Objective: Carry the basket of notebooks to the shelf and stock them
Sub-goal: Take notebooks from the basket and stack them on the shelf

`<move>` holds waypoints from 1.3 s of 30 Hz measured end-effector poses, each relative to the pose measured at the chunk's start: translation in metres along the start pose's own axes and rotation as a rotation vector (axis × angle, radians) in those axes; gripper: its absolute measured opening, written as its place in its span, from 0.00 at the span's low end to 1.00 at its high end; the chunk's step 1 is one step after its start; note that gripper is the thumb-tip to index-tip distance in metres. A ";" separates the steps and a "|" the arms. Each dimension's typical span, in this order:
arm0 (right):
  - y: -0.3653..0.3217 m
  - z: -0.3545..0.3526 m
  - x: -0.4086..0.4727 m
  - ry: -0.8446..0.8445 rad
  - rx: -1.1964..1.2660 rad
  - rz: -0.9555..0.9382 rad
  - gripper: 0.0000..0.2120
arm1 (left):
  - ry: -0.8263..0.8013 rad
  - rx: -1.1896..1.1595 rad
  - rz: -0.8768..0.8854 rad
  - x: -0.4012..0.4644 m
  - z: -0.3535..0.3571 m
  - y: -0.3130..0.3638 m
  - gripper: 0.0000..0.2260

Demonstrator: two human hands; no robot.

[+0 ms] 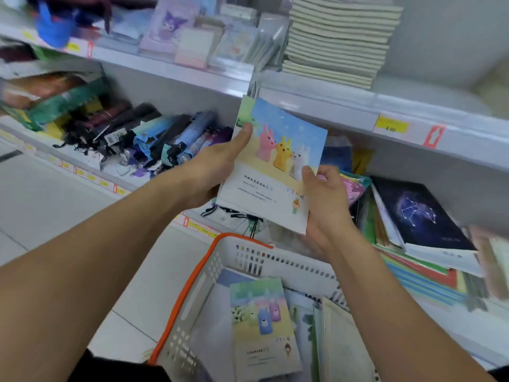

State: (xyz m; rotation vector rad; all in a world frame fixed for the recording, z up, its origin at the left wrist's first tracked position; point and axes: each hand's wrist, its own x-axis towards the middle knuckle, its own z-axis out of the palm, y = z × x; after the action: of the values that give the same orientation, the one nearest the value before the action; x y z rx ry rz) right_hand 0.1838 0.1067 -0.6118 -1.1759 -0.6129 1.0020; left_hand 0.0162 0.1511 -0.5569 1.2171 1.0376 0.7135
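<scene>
Shop shelf (358,106) ahead; we're gripping one notebook (278,161) with left hand (220,172) and right hand (325,205), squaring it above the basket (198,293) for shelving.

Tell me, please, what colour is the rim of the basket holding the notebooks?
Orange; the basket rim shows it clearly in the head view, against white walls.

A rabbit-cover notebook (278,161) is gripped by the left hand (217,172) and right hand (325,205) above the orange-rimmed basket (192,293).
</scene>
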 end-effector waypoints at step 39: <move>-0.292 0.024 0.205 0.210 -1.369 -0.334 0.23 | 0.122 -0.306 0.325 0.031 0.033 0.088 0.13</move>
State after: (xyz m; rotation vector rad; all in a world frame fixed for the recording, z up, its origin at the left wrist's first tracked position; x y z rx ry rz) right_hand 0.3490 0.2825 -0.3475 -2.2033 -1.3451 0.0330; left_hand 0.0654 0.1859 -0.4792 1.0939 0.7986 1.1675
